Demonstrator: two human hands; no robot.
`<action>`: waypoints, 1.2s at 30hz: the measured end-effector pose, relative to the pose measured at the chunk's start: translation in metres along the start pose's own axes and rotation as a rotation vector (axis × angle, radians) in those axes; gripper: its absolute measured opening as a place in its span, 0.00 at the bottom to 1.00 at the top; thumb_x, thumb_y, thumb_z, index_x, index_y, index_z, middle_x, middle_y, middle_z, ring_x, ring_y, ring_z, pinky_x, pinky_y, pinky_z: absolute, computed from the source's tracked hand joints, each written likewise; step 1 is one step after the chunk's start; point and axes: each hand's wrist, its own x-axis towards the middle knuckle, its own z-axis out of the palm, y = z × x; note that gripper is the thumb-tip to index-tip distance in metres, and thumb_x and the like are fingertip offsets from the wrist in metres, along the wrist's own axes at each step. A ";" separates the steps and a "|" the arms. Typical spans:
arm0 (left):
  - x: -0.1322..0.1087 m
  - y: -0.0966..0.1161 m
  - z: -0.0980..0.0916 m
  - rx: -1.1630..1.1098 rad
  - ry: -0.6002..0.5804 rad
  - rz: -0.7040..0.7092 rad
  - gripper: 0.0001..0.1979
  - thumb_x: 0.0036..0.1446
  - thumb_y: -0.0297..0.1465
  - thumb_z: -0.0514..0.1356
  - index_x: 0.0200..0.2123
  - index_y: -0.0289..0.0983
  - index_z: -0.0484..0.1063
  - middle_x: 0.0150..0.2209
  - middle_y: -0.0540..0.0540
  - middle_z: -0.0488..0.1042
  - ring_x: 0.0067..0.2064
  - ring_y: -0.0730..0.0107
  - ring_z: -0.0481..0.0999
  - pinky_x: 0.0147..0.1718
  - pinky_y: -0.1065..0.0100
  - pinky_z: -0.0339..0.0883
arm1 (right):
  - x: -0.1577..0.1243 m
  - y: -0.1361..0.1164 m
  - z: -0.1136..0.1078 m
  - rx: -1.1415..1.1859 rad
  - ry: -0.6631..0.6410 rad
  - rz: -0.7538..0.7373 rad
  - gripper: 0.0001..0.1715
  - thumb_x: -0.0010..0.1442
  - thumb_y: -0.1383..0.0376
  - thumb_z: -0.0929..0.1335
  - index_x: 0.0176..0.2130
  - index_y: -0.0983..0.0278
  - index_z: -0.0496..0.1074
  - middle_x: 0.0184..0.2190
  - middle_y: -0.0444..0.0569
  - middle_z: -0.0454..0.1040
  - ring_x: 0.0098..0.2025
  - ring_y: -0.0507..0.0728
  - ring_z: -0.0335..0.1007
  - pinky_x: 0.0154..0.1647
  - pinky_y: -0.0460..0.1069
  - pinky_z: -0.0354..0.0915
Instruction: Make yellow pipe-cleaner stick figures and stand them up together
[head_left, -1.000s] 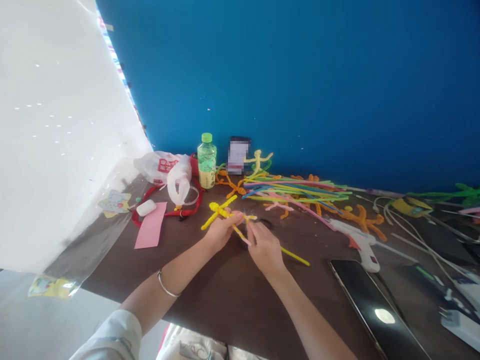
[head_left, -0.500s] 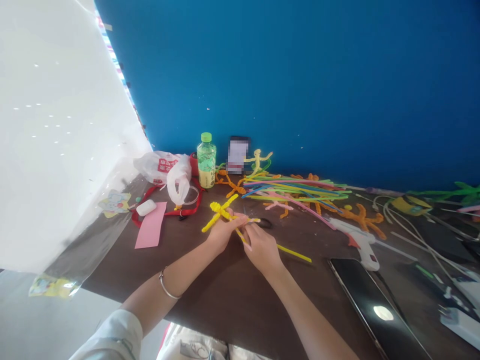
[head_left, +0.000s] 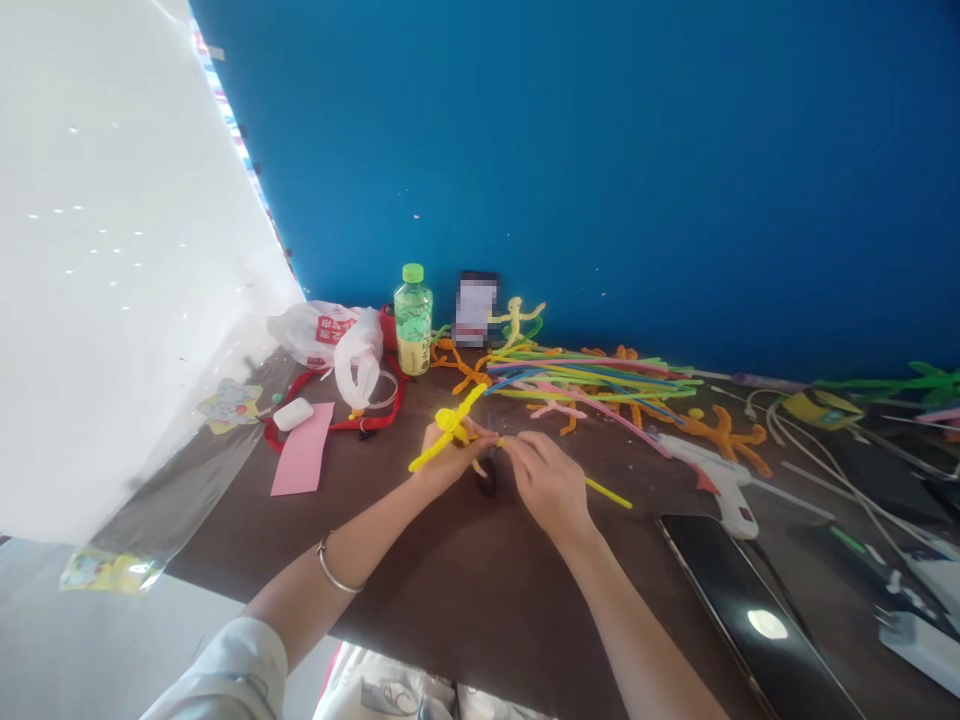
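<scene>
My left hand is closed round a yellow pipe-cleaner figure whose arms stick out up and to the left. My right hand pinches a long yellow pipe cleaner that runs from the figure, under the hand, and out to the right over the dark brown table. The two hands almost touch at the fingertips. A small dark object lies on the table just beneath them; I cannot make out what it is.
A pile of coloured pipe cleaners and orange figures lies behind the hands. A white glue gun and a dark phone sit at right. A green bottle, plastic bag and pink paper are at left.
Both hands lifted slightly and the right hand shifted right. The yellow figure turned in my left hand, its arms now pointing more upward; the long yellow stem swung with it.
</scene>
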 end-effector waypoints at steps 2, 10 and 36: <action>0.000 0.002 -0.002 -0.031 -0.052 -0.042 0.17 0.36 0.31 0.67 0.19 0.37 0.58 0.26 0.47 0.74 0.34 0.63 0.75 0.37 0.61 0.68 | 0.001 0.002 0.001 0.172 0.028 0.127 0.12 0.59 0.66 0.60 0.35 0.62 0.72 0.34 0.50 0.73 0.37 0.54 0.69 0.38 0.47 0.62; 0.006 -0.004 -0.010 -0.178 -0.212 -0.178 0.20 0.34 0.30 0.68 0.22 0.36 0.55 0.25 0.51 0.72 0.29 0.70 0.74 0.33 0.66 0.68 | 0.011 0.008 -0.009 0.913 -0.210 0.780 0.15 0.46 0.55 0.69 0.28 0.64 0.72 0.22 0.45 0.71 0.23 0.51 0.63 0.23 0.46 0.59; 0.003 -0.003 -0.004 -0.079 0.078 -0.053 0.17 0.36 0.31 0.66 0.20 0.37 0.57 0.25 0.48 0.74 0.32 0.67 0.75 0.39 0.62 0.67 | -0.004 -0.015 0.010 0.064 -0.091 0.199 0.11 0.57 0.67 0.60 0.33 0.61 0.72 0.27 0.47 0.74 0.30 0.53 0.70 0.29 0.45 0.59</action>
